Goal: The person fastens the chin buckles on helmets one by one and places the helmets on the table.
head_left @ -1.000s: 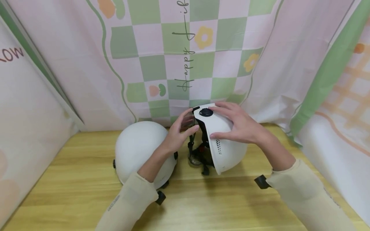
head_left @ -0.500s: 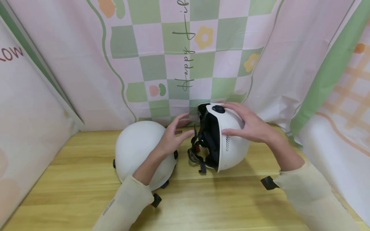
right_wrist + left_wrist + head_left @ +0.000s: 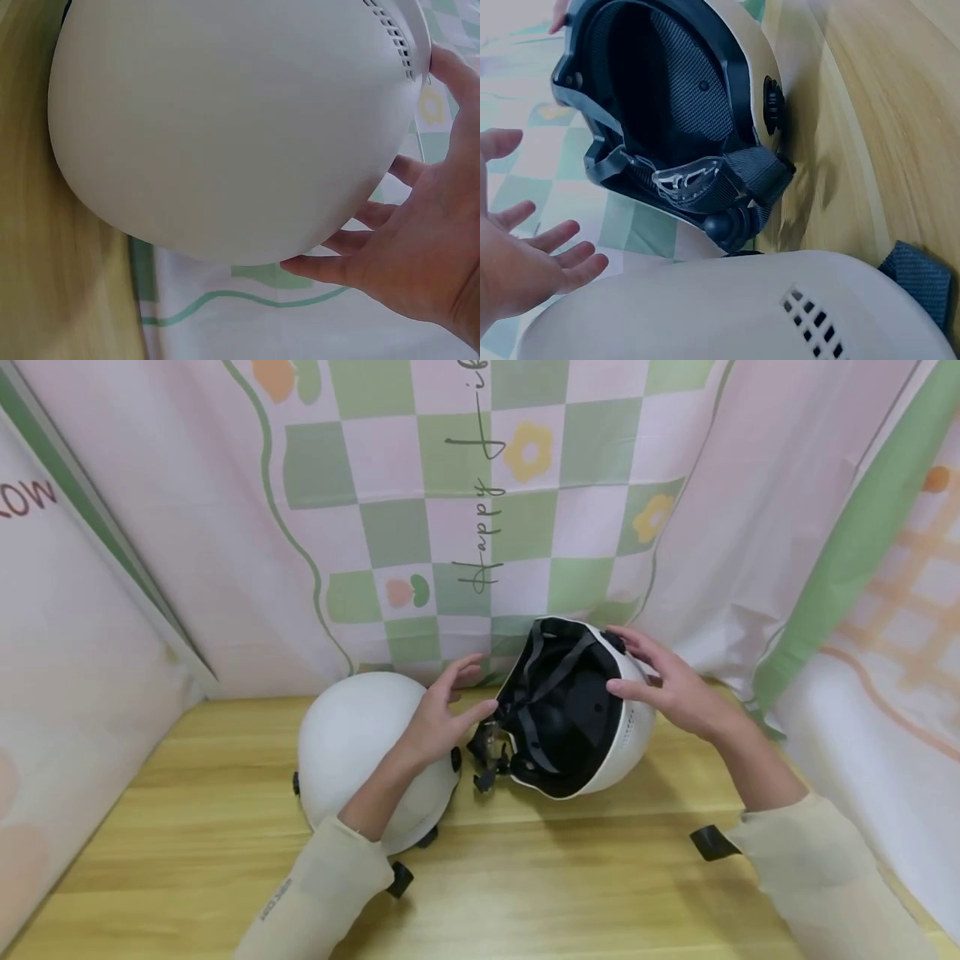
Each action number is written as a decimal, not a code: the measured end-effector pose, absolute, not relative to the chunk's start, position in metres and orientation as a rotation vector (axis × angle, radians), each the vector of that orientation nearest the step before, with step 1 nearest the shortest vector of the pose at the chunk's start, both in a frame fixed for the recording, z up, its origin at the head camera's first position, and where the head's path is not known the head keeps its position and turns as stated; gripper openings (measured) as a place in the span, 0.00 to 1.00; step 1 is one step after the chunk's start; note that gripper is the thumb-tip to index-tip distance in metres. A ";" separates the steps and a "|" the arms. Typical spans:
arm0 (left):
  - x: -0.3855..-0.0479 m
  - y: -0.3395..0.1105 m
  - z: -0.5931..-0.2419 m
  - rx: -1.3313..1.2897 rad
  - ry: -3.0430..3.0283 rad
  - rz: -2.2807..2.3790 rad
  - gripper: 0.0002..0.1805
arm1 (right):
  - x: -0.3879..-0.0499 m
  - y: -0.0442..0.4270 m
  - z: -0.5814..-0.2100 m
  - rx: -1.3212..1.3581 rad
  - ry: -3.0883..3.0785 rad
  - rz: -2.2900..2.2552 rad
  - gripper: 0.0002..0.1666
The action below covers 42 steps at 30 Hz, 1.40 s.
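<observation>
A white helmet (image 3: 570, 710) lies tipped on its side right of centre, its black padded inside facing left and toward the head camera. My right hand (image 3: 675, 689) holds its right side, thumb at the rim and fingers spread over the outer shell (image 3: 225, 142). Black chin straps and a buckle (image 3: 686, 180) hang at the helmet's opening. My left hand (image 3: 438, 718) is apart from that helmet, fingers relaxed and holding nothing. Beneath the left forearm sits a second white helmet (image 3: 356, 743), dome up, with a vent grid (image 3: 814, 322) showing in the left wrist view.
Both helmets rest on a wood-grain table (image 3: 510, 893). A green-and-white checked curtain (image 3: 465, 527) hangs right behind them, with pale cloth walls (image 3: 67, 652) at either side. Black strap ends (image 3: 712, 843) stick out from the sleeves.
The right helmet has turned so its inside, first mostly hidden, now faces left and toward me. My right hand moved right with it; my left hand drew away slightly left, off the helmet.
</observation>
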<state>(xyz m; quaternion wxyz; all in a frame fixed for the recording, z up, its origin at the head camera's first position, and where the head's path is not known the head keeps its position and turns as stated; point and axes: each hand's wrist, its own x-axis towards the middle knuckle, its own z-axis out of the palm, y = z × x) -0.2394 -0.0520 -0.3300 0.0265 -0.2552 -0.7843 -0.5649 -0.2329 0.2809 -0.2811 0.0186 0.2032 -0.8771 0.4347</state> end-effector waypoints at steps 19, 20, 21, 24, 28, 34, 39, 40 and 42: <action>-0.237 -0.052 -0.333 -0.821 -2.575 -1.630 0.42 | -0.234 0.319 -0.326 0.721 -2.264 1.954 0.39; -0.237 -0.051 -0.334 -0.816 -2.586 -1.630 0.43 | -0.235 0.320 -0.328 0.733 -2.229 2.002 0.39; -0.238 -0.050 -0.334 -0.811 -2.599 -1.637 0.44 | -0.235 0.322 -0.330 0.743 -2.201 2.038 0.39; -0.239 -0.047 -0.337 -0.804 -2.651 -1.656 0.47 | -0.235 0.325 -0.338 0.750 -2.149 2.096 0.39; -0.239 -0.045 -0.341 -0.806 -2.718 -1.657 0.50 | -0.232 0.328 -0.347 0.729 -2.121 2.109 0.38; -0.239 -0.044 -0.344 -0.804 -2.727 -1.684 0.55 | -0.231 0.330 -0.355 0.711 -2.140 2.143 0.37; -0.238 -0.044 -0.346 -0.790 -2.727 -1.659 0.57 | -0.230 0.333 -0.362 0.751 -2.151 2.130 0.38; -0.238 -0.044 -0.346 -0.795 -2.727 -1.644 0.57 | -0.229 0.334 -0.363 0.760 -2.148 2.126 0.38; -0.238 -0.044 -0.346 -0.806 -2.731 -1.592 0.58 | -0.229 0.335 -0.365 0.775 -2.145 2.121 0.39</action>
